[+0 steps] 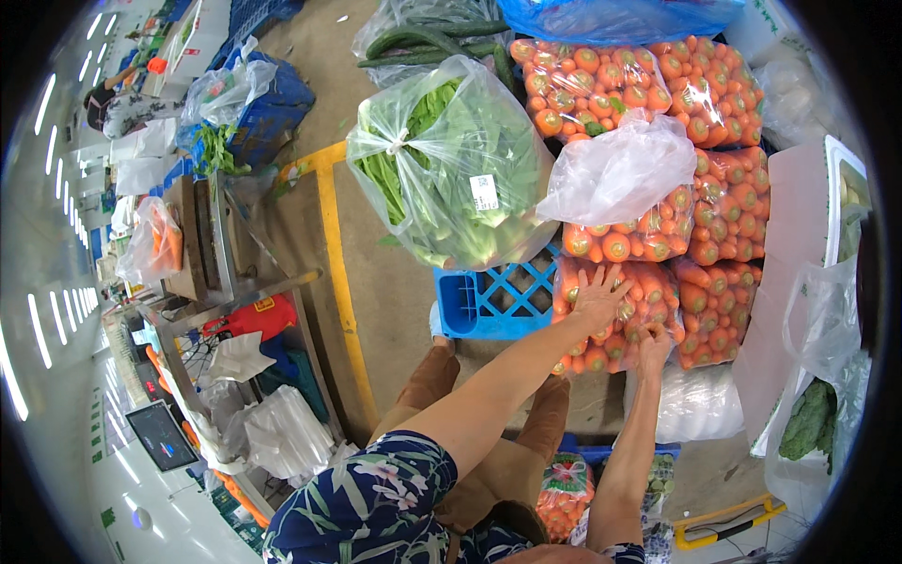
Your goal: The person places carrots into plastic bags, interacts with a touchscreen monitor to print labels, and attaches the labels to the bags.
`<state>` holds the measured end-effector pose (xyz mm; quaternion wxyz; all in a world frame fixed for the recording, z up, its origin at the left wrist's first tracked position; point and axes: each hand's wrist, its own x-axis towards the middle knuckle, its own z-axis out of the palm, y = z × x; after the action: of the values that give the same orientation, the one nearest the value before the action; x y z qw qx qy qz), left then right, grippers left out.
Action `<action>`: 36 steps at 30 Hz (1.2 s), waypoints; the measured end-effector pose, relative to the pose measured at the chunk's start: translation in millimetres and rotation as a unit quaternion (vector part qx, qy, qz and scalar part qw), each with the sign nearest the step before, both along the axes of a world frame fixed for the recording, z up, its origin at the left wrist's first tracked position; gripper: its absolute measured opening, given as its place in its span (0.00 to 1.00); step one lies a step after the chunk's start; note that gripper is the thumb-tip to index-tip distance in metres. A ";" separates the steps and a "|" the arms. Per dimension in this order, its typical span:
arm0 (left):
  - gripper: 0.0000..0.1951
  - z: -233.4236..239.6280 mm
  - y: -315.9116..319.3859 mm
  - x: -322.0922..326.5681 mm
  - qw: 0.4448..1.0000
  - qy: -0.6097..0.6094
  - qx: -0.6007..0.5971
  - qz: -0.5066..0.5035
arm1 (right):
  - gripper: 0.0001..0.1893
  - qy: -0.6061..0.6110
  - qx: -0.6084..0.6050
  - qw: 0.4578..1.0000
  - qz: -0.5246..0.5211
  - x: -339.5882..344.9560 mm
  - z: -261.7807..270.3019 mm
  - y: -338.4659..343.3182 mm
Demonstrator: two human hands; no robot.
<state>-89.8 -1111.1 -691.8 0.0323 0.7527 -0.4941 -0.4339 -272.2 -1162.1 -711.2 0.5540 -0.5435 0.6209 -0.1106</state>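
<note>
My left hand [599, 299] rests with fingers spread on a transparent plastic bag of carrots [638, 282], at the near end of the stacked bags. Lower and to the right, my right hand [652, 344] has its fingertips pinched together at the film on the same bag's near right part. A second carrot bag [715, 310] lies against it on the right. Beyond my hands, a crumpled whitish plastic bag [620, 173] partly covers another bag of carrots [627, 240]. Left of my left hand is a blue plastic crate [518, 289] with lattice openings.
A large knotted bag of leafy greens [451, 176] bulges over the crate. Cucumbers [437, 42] lie beyond it. At right stand a white foam box [789, 282] and a bag with broccoli [810, 423]. A cluttered workstation with a screen [162, 436] is at left, past a yellow floor line [335, 254].
</note>
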 end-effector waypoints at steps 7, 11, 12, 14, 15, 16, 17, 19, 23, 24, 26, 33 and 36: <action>0.26 -4.2 10.4 -1.6 1.000 -0.021 -0.016 0.013 | 0.08 -0.034 0.125 0.991 -0.031 -3.5 -6.8 7.3; 0.26 -2.1 2.4 -9.9 0.999 -0.014 -0.038 0.011 | 0.09 0.014 0.063 0.996 0.055 -19.1 -21.1 -5.7; 0.25 -4.7 4.2 -6.3 0.999 -0.023 -0.039 0.016 | 0.10 0.050 0.036 0.992 0.111 -8.4 -11.9 -6.8; 0.25 -7.5 13.8 -1.8 0.998 -0.036 -0.043 0.024 | 0.12 0.120 -0.019 0.967 0.223 20.7 32.2 -8.8; 0.25 -7.9 12.6 -3.8 0.998 -0.039 -0.051 0.024 | 0.13 0.128 -0.028 0.967 0.220 20.9 36.1 -9.3; 0.25 -8.6 11.9 -4.7 0.997 -0.038 -0.060 0.027 | 0.15 0.135 -0.037 0.966 0.217 20.3 39.3 -9.7; 0.25 -9.5 11.8 -4.5 0.997 -0.037 -0.068 0.030 | 0.17 0.142 -0.046 0.965 0.215 20.5 41.9 -9.6; 0.24 -11.0 12.9 -4.4 0.996 -0.037 -0.073 0.031 | 0.17 0.054 -0.025 0.992 0.114 26.3 45.7 -3.7; 0.24 -8.8 13.0 -6.1 0.997 -0.034 -0.069 0.028 | 0.12 0.133 -0.085 0.973 0.166 14.5 24.1 1.4; 0.24 -7.3 12.5 -5.6 0.997 -0.033 -0.068 0.027 | 0.11 0.122 -0.059 0.979 0.152 8.7 13.4 1.6; 0.24 -5.7 12.6 -7.9 0.996 -0.029 -0.074 0.032 | 0.09 0.101 -0.007 0.987 0.123 -3.7 -3.3 0.7; 0.28 -10.0 8.8 -12.0 0.989 -0.121 -0.070 -0.038 | 0.05 -0.045 -0.029 0.997 0.058 -24.0 -25.3 17.9; 0.29 -13.9 10.4 -16.8 0.985 -0.150 -0.064 -0.056 | 0.05 0.090 -0.172 0.966 0.169 -23.1 -18.7 31.0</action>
<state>-106.6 -1100.7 -705.7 -0.0180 0.7768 -0.5614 -0.2847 -295.2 -1131.2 -729.9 0.4043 -0.7355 0.5390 -0.0710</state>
